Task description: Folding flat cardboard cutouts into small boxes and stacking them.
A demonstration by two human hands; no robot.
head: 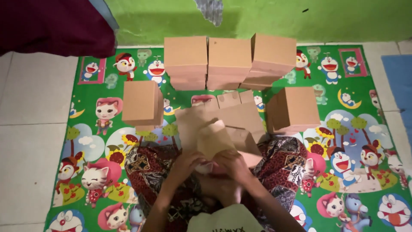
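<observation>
I sit on a green cartoon mat (352,129) with a flat brown cardboard blank (219,129) half folded over my lap. My left hand (189,163) grips its lower left part. My right hand (234,162) grips its lower right part beside the left hand. One flap stands up between the two hands. Motion blur hides the finger positions.
Folded brown boxes stand in stacks: three along the green wall (229,60), one stack at left (141,103), one at right (296,109). A dark red cloth (51,25) lies at top left. White floor tiles (30,129) border the mat.
</observation>
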